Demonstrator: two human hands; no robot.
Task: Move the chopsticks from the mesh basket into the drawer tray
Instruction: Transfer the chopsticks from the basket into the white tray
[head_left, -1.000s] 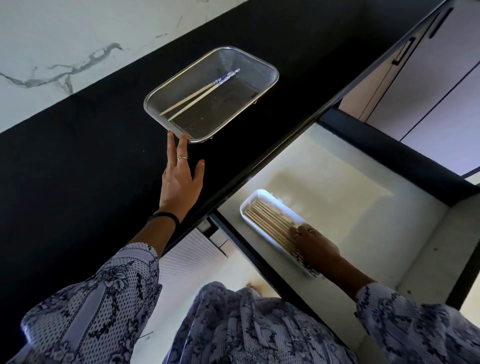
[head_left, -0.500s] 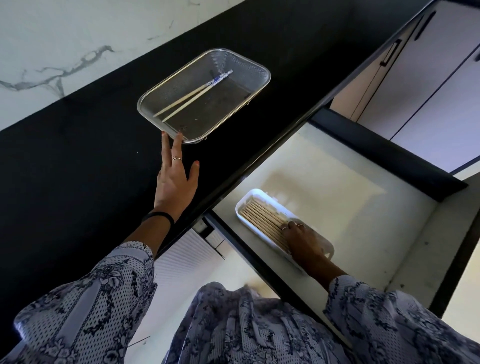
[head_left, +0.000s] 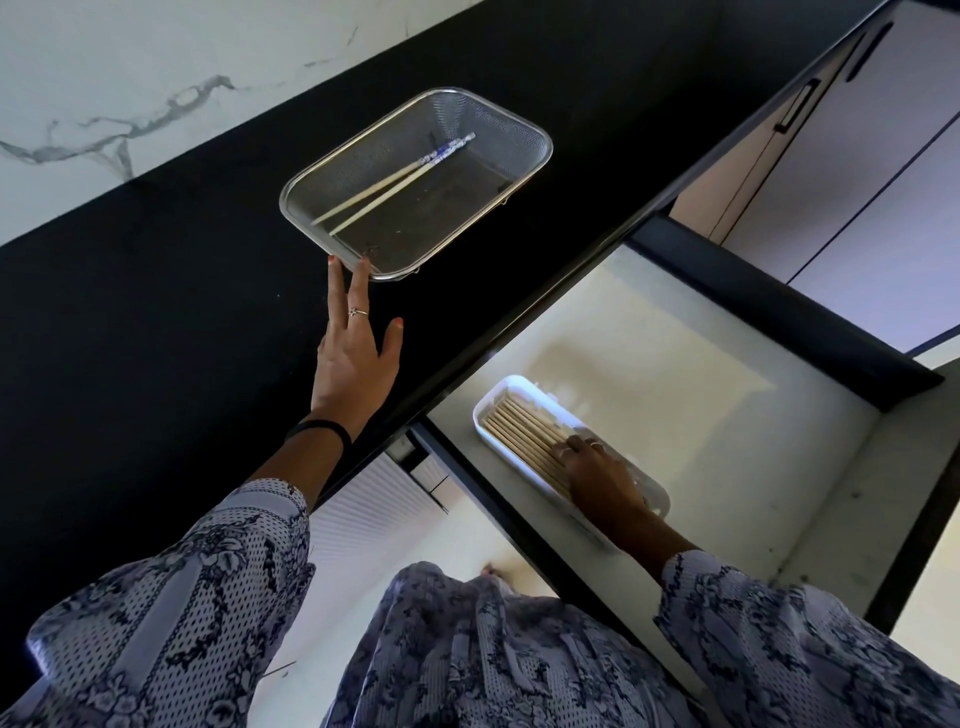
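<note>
A steel mesh basket (head_left: 524, 136) sits on the black counter and holds two wooden chopsticks (head_left: 389, 186) with blue-patterned ends. My left hand (head_left: 356, 358) lies flat on the counter, fingers spread, its fingertips touching the basket's near rim. In the open drawer a white tray (head_left: 519, 385) holds several wooden chopsticks (head_left: 522, 434) lying side by side. My right hand (head_left: 602, 475) rests on top of those chopsticks, fingers pressed down on them; whether it grips any I cannot tell.
The black counter (head_left: 156, 322) runs along a white marble wall (head_left: 130, 78). The pale drawer floor (head_left: 675, 364) has bare room beyond the tray, bounded by dark drawer walls (head_left: 779, 306). Light cabinet doors (head_left: 857, 156) with dark handles stand at the upper right.
My left hand has slid forward until its fingertips meet the basket rim. My right hand stays on the chopsticks in the tray, shifted slightly.
</note>
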